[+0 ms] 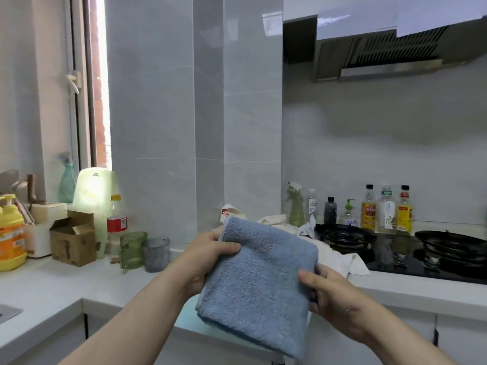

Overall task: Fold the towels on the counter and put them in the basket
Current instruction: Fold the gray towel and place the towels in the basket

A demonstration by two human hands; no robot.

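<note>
I hold a folded blue towel (259, 283) up in the air above the counter's edge. My left hand (208, 255) grips its left edge, thumb on top. My right hand (329, 296) pinches its right edge, thumb on the front face. Behind the blue towel, a heap of white and cream towels (340, 255) lies on the white counter (60, 291) beside the stove. No basket shows in this view.
A black gas stove (395, 248) fills the right side, with bottles (386, 209) lined along the wall behind it. Left of the towels stand two glasses (143, 250), a cardboard box (73, 238), a yellow soap bottle (10, 233) and a sink corner (8, 312).
</note>
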